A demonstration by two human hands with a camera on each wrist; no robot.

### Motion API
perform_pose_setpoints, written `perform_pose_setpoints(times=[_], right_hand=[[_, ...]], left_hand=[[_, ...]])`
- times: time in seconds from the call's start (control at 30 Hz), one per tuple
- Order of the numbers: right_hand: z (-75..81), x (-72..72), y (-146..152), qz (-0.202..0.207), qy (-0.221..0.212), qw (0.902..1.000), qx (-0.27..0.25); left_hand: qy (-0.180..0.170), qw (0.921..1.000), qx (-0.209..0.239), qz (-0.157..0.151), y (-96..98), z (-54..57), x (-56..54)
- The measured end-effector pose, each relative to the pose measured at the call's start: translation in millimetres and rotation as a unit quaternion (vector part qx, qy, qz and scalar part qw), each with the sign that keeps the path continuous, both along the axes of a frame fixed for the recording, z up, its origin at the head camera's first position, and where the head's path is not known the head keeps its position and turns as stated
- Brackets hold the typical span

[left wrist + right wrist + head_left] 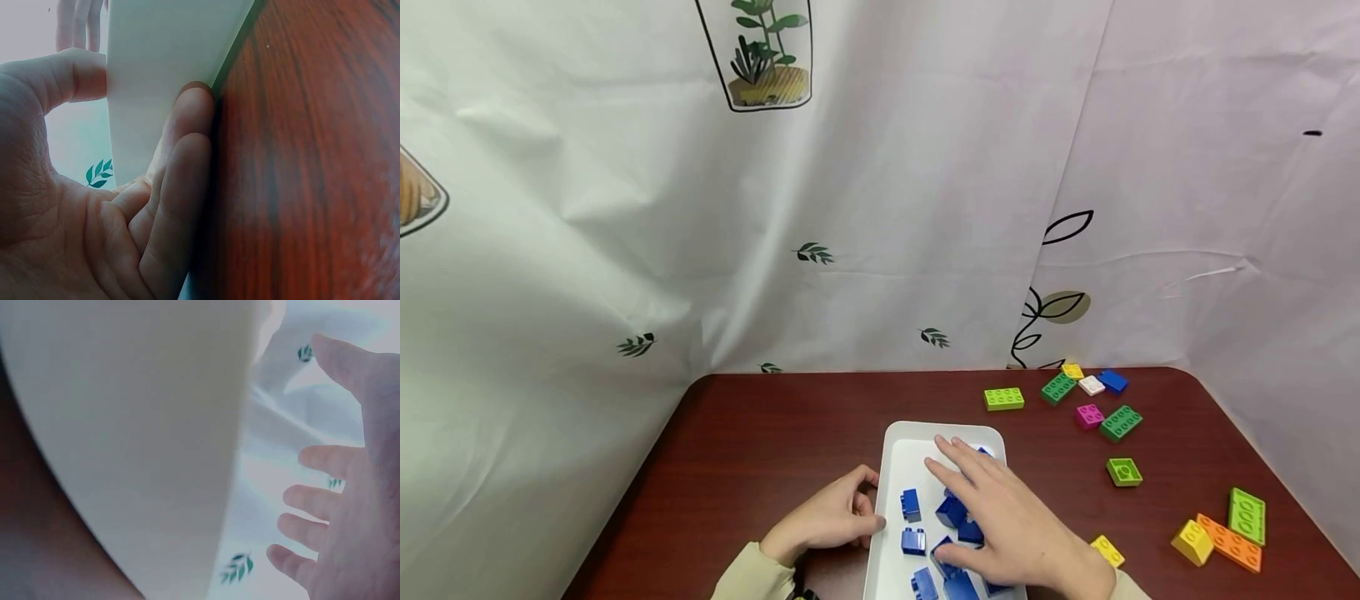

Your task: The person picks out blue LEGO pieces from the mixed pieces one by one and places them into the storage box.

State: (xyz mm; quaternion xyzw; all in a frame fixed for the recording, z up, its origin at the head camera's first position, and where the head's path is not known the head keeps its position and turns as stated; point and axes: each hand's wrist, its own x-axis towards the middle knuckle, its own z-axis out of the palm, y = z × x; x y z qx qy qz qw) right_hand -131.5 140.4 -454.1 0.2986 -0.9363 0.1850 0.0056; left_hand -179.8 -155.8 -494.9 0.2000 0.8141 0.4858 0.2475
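Note:
A white tray [913,450] with several blue toy bricks in it stands on the table in the head view. My left hand [833,512] holds its left side, thumb at the rim. In the left wrist view the thumb meets the top edge of the tray [162,56], while curled fingers [187,119] lie against its outer wall near the tabletop. Over the right part of the tray my right hand [1011,517] is spread, covering some bricks. Its fingers [306,497] are apart and hold nothing in the right wrist view. A blue brick [910,505] lies left of it.
Loose bricks lie right of the tray on the dark red table [775,433]: a lime brick [1003,399], a dark green one [1122,423], a yellow one [1107,551] near my right wrist, an orange one [1228,543] and others. A patterned white curtain [880,208] hangs behind.

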Motion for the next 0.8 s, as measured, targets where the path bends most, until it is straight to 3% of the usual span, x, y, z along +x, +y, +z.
perform_pose_setpoints(times=[0.17, 0.37, 0.6, 0.8], right_hand=[[1.9, -15.5, 21, -0.018, 0.060, 0.9979, -0.013], [2.8, -49.3, 64, -0.045, 0.135, 0.9897, -0.007], [0.1, -90.4, 119, -0.103, 0.103, 0.9892, 0.016], [-0.8, -115.3, 158, -0.136, 0.075, 0.9873, 0.032]], left_hand=[[0.000, 1.0000, -0.002, 0.002, -0.1, -0.3, 1.5], [0.000, 0.9999, -0.010, 0.005, 0.4, 0.9, 1.7], [-0.004, 0.9999, -0.011, 0.006, 0.6, 3.1, 1.6], [-0.007, 0.9999, -0.011, 0.007, 1.1, 3.2, 1.6]])
